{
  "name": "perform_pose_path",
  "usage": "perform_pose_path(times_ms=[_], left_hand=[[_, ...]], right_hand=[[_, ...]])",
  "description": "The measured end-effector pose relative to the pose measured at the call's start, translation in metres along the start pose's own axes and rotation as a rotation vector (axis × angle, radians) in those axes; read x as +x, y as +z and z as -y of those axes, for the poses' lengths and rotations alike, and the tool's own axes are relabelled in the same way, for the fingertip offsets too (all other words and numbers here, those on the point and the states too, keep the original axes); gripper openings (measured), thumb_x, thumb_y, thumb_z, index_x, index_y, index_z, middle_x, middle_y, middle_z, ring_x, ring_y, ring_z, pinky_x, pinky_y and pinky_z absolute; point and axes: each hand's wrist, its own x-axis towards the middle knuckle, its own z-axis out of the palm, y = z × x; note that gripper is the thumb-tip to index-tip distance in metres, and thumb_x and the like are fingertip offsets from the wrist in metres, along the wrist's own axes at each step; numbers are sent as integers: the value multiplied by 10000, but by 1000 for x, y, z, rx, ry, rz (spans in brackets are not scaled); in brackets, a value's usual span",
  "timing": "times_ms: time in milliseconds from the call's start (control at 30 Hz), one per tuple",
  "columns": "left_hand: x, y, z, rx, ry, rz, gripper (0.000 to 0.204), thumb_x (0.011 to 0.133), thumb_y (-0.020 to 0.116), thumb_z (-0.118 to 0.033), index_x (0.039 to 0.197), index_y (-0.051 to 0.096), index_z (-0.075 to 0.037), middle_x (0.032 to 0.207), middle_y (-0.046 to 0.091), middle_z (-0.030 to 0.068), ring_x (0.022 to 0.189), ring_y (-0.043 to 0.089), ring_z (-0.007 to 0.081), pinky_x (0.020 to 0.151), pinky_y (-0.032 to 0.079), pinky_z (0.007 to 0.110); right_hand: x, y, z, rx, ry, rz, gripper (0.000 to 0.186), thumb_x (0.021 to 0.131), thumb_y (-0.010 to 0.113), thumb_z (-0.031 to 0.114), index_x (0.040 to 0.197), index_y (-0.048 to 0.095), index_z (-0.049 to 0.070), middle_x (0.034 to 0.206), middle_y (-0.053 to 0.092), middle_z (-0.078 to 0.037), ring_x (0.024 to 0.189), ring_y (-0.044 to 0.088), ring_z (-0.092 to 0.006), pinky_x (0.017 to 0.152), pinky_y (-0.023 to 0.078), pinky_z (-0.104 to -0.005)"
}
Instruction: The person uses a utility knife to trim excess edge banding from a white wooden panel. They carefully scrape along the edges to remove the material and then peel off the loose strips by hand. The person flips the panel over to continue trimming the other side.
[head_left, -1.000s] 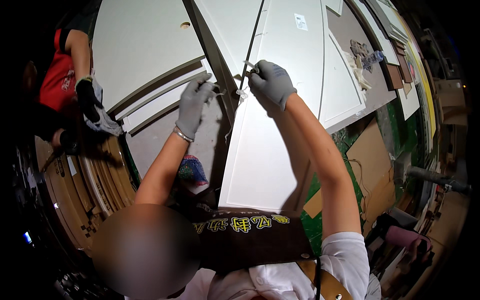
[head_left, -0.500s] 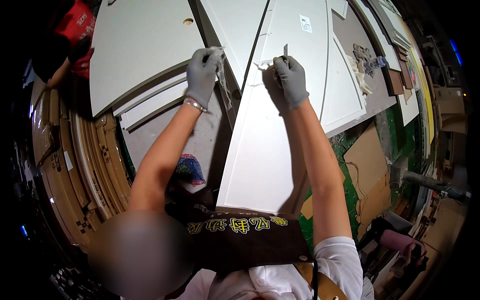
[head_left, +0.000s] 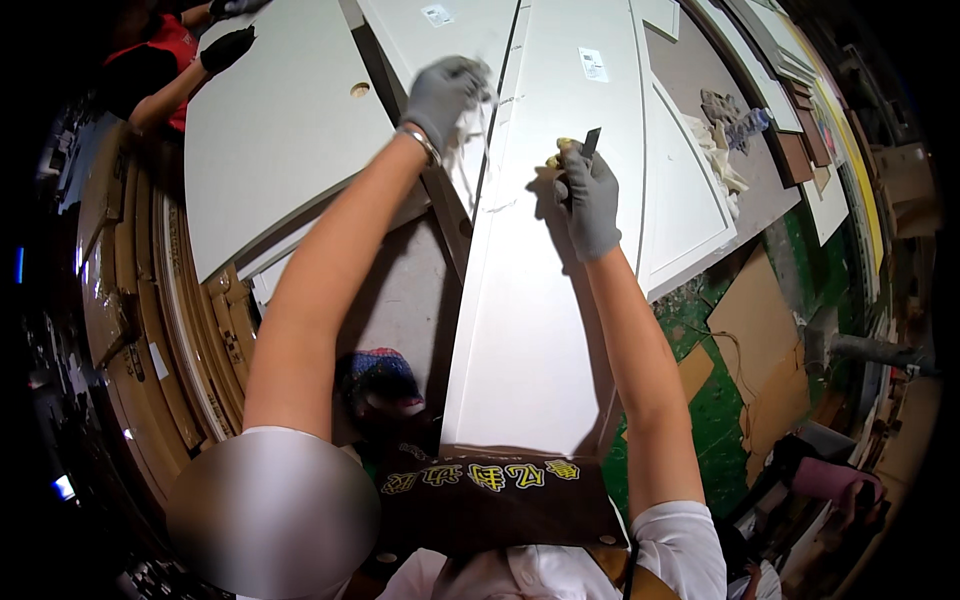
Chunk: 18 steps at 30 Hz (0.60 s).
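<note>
My left hand [head_left: 445, 100], in a grey glove, is closed over the far part of the panels, a little blurred. From its fingers trails a thin, frayed whitish strip [head_left: 470, 160], whose material I cannot make out. To the right, my right hand [head_left: 590, 200], gloved in grey with yellowish fingertips, grips a knife whose flat blade [head_left: 592, 142] points away from me; the handle is mostly hidden in the palm. Beneath both hands lies a long white panel [head_left: 530, 330], on which the right hand casts a shadow.
Another large pale panel [head_left: 280, 150] with a round hole lies left. A co-worker's black-gloved hand [head_left: 228, 50] is at its far edge. Rags [head_left: 715, 160] and a plastic bottle [head_left: 748, 125] lie right. Cardboard-wrapped stacks [head_left: 130, 340] stand left, a blue-and-red bundle [head_left: 385, 375] below.
My left hand has moved right and farther away with the strip. My right hand has come slightly nearer, its blade now tilted. The co-worker's gloved hands have appeared over the left panel.
</note>
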Motion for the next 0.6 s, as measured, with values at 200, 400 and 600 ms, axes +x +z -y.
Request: perform_pose_path(times_ms=[200, 400, 600], left_hand=[[62, -41, -54, -7, 95, -57, 233, 984, 600, -141, 1157, 663, 1, 954, 707, 61, 891, 721, 187, 744, 565, 276], [3, -6, -45, 933, 155, 317, 393, 908, 649, -384, 1178, 707, -105, 1175, 683, 126, 1054, 661, 252, 962, 495, 337], [-33, 22, -16, 1224, 148, 319, 311, 923, 594, -328, 1096, 692, -89, 1038, 663, 132, 979, 654, 293, 868, 522, 379]], right_hand=[[-14, -9, 4, -65, 44, 60, 300, 965, 651, 244, 1122, 623, -10, 829, 642, -49, 566, 515, -43, 491, 400, -179], [1, 2, 3, -68, -1, -2, 258, 966, 630, 206, 1102, 629, -12, 816, 653, -63, 584, 538, -58, 526, 440, -205], [-3, -1, 1, -98, 2, 36, 267, 967, 629, 213, 1096, 631, -21, 825, 661, -70, 605, 561, -68, 543, 448, -211]])
